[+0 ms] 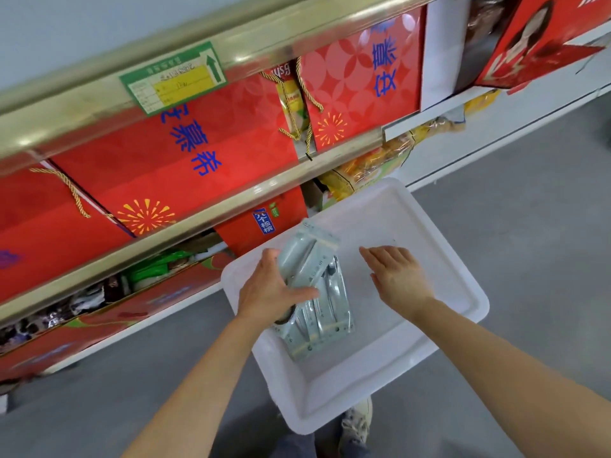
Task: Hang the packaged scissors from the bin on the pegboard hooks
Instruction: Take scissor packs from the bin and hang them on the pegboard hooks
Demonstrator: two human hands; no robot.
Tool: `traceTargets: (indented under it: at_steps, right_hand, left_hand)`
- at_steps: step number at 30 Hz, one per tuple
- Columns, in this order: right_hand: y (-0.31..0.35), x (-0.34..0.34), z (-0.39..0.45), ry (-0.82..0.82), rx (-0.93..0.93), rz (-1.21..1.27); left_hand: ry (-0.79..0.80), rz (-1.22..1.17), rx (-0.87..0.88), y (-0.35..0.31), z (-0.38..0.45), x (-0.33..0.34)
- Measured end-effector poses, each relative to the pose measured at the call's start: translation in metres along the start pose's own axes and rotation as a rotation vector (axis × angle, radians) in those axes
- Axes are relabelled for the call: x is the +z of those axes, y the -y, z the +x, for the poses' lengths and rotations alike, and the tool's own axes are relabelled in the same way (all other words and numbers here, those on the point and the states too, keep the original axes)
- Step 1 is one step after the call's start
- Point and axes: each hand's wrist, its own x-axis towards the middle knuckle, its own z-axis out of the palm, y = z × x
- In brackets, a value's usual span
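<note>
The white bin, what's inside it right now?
Inside the white bin is a bunch of packaged scissors, gripped by the left hand. The right hand hovers open. Anything beneath the packs is hidden.

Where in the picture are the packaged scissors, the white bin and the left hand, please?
packaged scissors (317,292): head view, middle of the packs.
white bin (410,365): head view, bare near wall.
left hand (271,289): head view, back of the hand.

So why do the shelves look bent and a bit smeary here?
Head view: the wide lens bows the shelf rails; glare streaks the red boxes; the left edge is motion-blurred, while the left hand, scissor packs and bin stay fairly sharp.
</note>
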Motion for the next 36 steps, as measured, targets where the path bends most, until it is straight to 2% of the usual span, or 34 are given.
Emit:
traceTargets:
  at_steps: [3,6,9,13,19,24,26,29,31,36]
  right_hand:
    - [0.001,0.021,0.008,0.216,-0.331,-0.149]
    - [0.007,0.049,0.025,0.345,-0.591,-0.299]
    - [0.020,0.066,0.043,0.409,-0.754,-0.382]
    - [0.023,0.076,0.050,0.330,-0.842,-0.494]
    - [-0.001,0.088,0.040,0.234,-0.689,-0.442]
    - [-0.009,0.085,0.026,0.437,-0.442,-0.289]
    - [-0.010,0.084,0.014,0.467,-0.379,-0.208]
    - [-0.006,0.067,0.005,0.521,-0.193,0.046]
    - [-0.001,0.049,0.003,0.500,-0.031,0.208]
    - [0.016,-0.002,0.008,0.313,0.224,0.693]
  left_hand:
    - [-0.204,-0.535,-0.099,0.011,-0.030,-0.007]
    - [-0.329,-0.792,-0.146,0.021,-0.049,-0.008]
    - [-0.366,-0.850,-0.188,0.030,-0.057,-0.001]
    - [-0.364,-0.818,-0.217,0.036,-0.065,0.011]
    - [-0.395,-0.842,-0.240,0.040,-0.076,0.024]
    - [-0.430,-0.923,-0.196,0.037,-0.079,0.034]
    - [-0.448,-0.967,-0.192,0.036,-0.080,0.035]
    - [-0.501,-0.981,-0.175,0.038,-0.082,0.033]
    - [-0.541,-0.975,-0.160,0.036,-0.086,0.027]
    - [-0.658,-1.023,-0.068,0.013,-0.105,0.002]
